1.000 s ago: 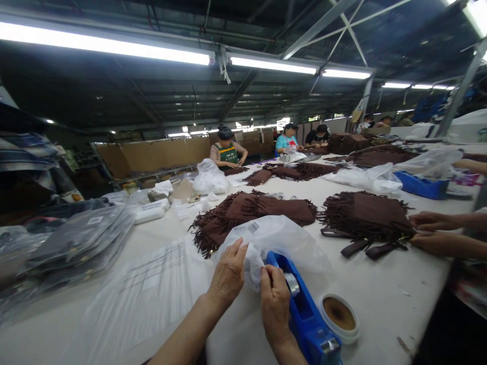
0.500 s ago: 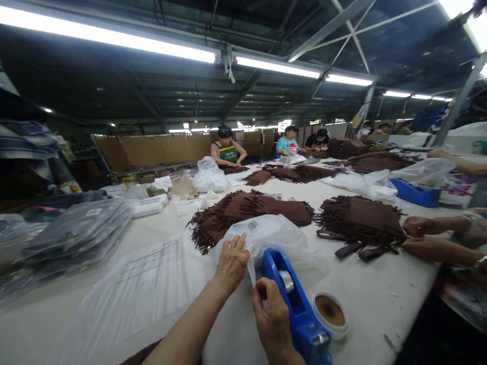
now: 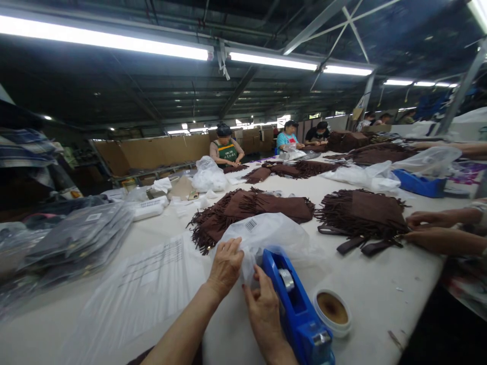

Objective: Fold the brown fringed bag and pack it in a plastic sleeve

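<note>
Tape dispenser runs off the bottom edge, and its near end hides behind the right hand; barcode beyond it's too small to read.

The tape dispenser beside the hands is showing bright blue, the plastic bag is looking translucent white with a black barcode, and the fringed pieces beyond are showing dark brown.
</note>
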Available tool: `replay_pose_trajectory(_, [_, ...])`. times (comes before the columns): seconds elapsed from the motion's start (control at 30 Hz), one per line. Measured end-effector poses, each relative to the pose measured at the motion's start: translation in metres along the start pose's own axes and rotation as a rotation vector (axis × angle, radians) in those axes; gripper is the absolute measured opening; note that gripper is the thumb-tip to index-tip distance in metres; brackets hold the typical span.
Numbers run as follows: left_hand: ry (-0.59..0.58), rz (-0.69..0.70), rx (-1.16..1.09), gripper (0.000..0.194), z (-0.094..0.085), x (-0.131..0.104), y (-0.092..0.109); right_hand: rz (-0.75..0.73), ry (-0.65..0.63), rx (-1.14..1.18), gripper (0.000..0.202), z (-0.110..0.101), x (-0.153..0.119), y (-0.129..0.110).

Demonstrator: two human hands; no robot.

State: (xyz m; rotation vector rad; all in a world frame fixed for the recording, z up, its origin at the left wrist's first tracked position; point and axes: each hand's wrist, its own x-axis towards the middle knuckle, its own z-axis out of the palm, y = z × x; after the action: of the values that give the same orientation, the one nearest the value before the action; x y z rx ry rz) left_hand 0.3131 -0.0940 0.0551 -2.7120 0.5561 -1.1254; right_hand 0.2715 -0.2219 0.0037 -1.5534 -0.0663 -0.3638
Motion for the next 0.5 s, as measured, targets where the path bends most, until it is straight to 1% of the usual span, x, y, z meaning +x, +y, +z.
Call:
replay_pose_trajectory(0.03, [-0.001,-0.003,0.001,0.024,0.0,0.0,0.0,0.007,-0.021,0.0,0.031,0.001,0.002,0.0])
replay_pose_trajectory(0.07, [-0.003,-0.006,0.001,0.024,0.0,0.0,0.0,0.025,-0.048,-0.012,0.027,0.001,0.003,0.001])
replay_pose_trajectory(0.17, [-0.008,-0.023,0.002,0.024,0.001,-0.001,0.0,0.071,-0.098,-0.016,0.028,-0.004,-0.002,0.001])
replay_pose_trajectory(0.23, [-0.01,-0.035,0.001,0.024,0.002,-0.002,-0.001,0.13,-0.095,0.011,0.033,-0.009,-0.009,0.0])
replay_pose_trajectory(0.3, [-0.013,-0.039,-0.004,0.025,0.002,-0.002,-0.001,0.251,-0.064,0.102,0.04,-0.009,-0.014,-0.004])
replay_pose_trajectory(0.33, [-0.015,-0.037,-0.007,0.025,0.002,-0.003,-0.002,0.341,-0.041,0.169,0.045,-0.008,-0.014,-0.007])
replay_pose_trajectory(0.4, [-0.025,-0.032,-0.01,0.026,0.002,-0.004,-0.003,0.563,-0.007,0.376,0.05,-0.002,-0.01,-0.012])
replay_pose_trajectory(0.47, [-0.036,-0.027,-0.009,0.026,0.002,-0.005,-0.003,0.729,0.008,0.587,0.042,0.006,-0.002,-0.015])
replay_pose_trajectory(0.5, [-0.042,-0.025,-0.008,0.026,0.002,-0.005,-0.003,0.775,0.013,0.673,0.037,0.009,0.003,-0.016])
